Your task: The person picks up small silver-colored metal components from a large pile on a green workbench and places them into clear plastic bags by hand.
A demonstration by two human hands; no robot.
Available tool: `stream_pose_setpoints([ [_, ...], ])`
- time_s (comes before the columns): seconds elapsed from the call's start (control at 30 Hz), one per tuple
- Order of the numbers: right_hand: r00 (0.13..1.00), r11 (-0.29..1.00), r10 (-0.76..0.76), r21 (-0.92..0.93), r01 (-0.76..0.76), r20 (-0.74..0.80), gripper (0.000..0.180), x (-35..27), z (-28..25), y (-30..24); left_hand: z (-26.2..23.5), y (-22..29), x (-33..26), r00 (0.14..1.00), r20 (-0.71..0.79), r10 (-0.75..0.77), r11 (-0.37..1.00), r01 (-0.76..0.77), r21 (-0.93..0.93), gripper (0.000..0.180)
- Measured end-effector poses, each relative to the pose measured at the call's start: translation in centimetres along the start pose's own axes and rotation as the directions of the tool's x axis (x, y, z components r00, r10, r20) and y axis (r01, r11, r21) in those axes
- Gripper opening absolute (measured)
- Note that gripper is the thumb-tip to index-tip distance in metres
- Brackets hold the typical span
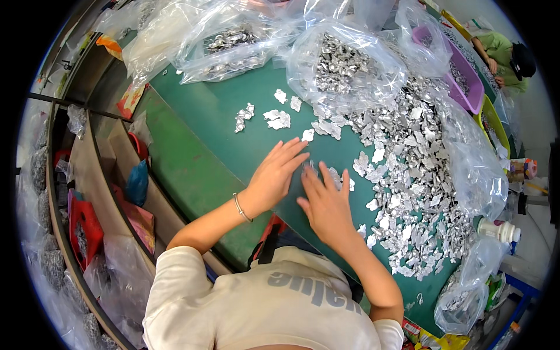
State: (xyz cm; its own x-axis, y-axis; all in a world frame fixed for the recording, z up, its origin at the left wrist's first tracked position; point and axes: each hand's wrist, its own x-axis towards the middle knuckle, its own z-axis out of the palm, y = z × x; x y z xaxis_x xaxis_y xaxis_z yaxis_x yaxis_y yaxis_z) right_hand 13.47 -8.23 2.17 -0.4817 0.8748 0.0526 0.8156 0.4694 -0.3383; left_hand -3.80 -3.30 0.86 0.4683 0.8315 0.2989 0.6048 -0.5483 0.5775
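My left hand (276, 172), with a bracelet (240, 206) on its wrist, is held over the green tabletop (216, 125) with its fingers stretched out. Its fingertips are beside a small flat silver metal piece (307, 135); whether they touch it I cannot tell. Close by on the right, my right hand (328, 209) has its fingers spread over the table, partly covering several silver pieces (336, 176). Neither hand grips anything that I can see. Beyond my fingers lie a few loose pieces (277, 119), and a large heap of them (408, 169) spreads to the right.
Clear plastic bags of silver pieces, one (344, 64) at the centre back and another (227, 46) further left, stand along the far side. A purple basket (473, 87) and a yellow-green basket (493, 131) are at the right. A white bottle (499, 230) stands beyond the heap. Another person (504, 64) works at far right.
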Motion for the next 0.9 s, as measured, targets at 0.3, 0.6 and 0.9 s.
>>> stream_pose_setpoints([
  [0.3,0.989,0.991,0.013,0.129,-0.033,0.150,0.039,-6.9,-3.1,0.7,3.0,6.0,-5.9,0.959,0.283,-0.012,0.964,0.087,-0.252,0.056],
  [0.6,0.974,0.970,0.225,0.091,-0.227,0.039,0.055,-7.8,-0.4,-0.3,4.5,3.5,1.3,0.880,0.360,0.309,0.950,-0.302,-0.078,0.060],
  [0.9,0.982,0.925,0.163,0.362,-0.117,-0.100,0.046,-4.2,-2.4,2.1,0.3,-0.3,-1.8,0.961,0.249,0.121,0.987,-0.143,0.070,0.052],
])
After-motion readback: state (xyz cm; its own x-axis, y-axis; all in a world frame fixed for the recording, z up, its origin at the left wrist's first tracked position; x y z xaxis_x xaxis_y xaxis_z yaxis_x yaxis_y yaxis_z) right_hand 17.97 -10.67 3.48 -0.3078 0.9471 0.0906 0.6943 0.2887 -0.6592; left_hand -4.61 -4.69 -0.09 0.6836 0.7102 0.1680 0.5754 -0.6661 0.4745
